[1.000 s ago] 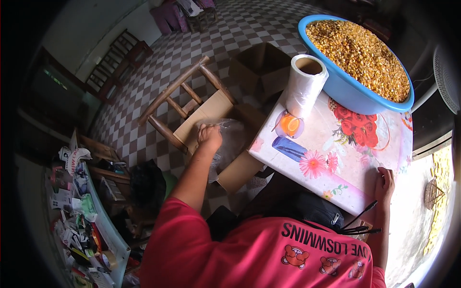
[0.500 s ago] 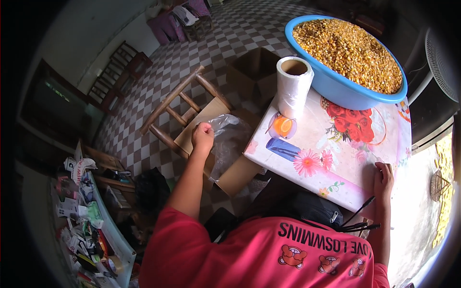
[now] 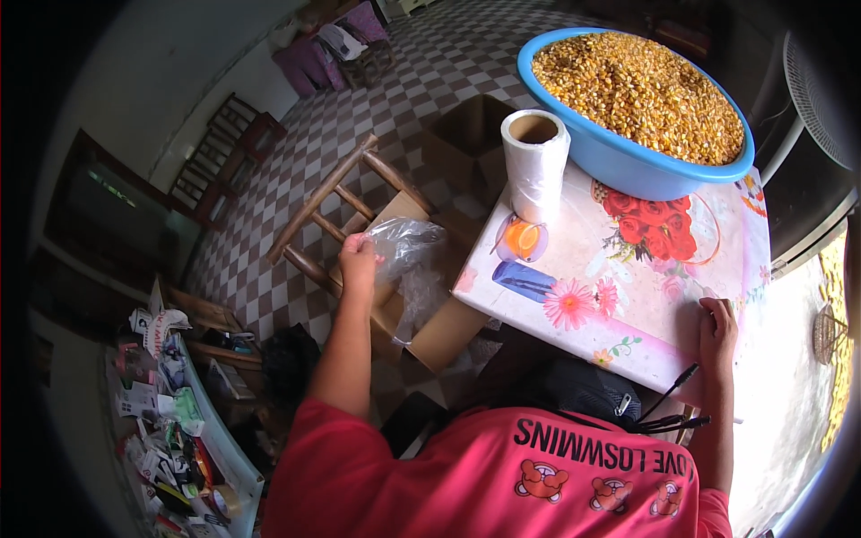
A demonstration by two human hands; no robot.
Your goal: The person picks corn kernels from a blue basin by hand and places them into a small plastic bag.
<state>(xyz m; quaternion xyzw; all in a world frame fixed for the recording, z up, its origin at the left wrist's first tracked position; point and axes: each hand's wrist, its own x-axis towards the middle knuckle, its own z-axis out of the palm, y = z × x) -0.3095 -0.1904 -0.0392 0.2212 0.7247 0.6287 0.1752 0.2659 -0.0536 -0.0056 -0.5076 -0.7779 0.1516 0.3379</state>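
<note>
My left hand is closed on the edge of a clear plastic bag. The bag droops, crumpled, over an open cardboard box beside the table. At the right edge of the flowered tabletop rests my right hand, its fingers loosely bent and nothing visible in them. A roll of clear plastic bags stands upright near the table's left edge. Behind it, a large blue basin is heaped with yellow corn kernels.
A wooden chair stands just beyond the cardboard box. Another open carton sits on the checkered floor. To the left is a cluttered light-blue table; at the far right are a fan and a bright doorway.
My left hand has shifted a little to the left and down, drawing the bag's held edge along. The right hand stays at the table edge. The whole view has turned slightly.
</note>
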